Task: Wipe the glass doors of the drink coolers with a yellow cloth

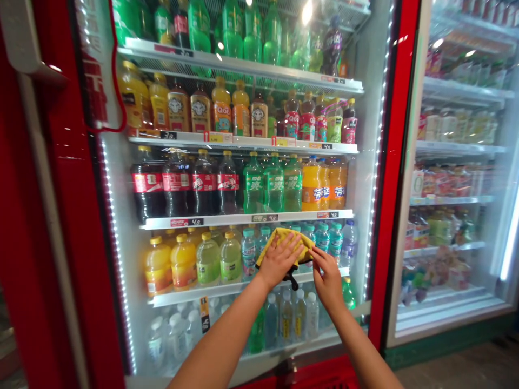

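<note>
A yellow cloth [279,236] with dark edging is pressed against the glass front of a red-framed drinks fridge, in front of the lower bottle rows. My left hand [280,261] lies flat on the cloth with its fingers stretched out. Close by on the right, my right hand [327,280] pinches the cloth's right edge between thumb and fingers. A small black piece [291,278] hangs below the cloth; what it is I cannot make out. Behind the hands stand turquoise-capped bottles [248,251], partly covered by the cloth.
Shelves hold several rows of bottles, among them cola [203,182], green soda [253,183] and orange juice [158,266]. A red frame post [399,108] edges the glass on the right. Beyond it stands a second lit fridge [454,200]. A grey handle [22,38] is at upper left.
</note>
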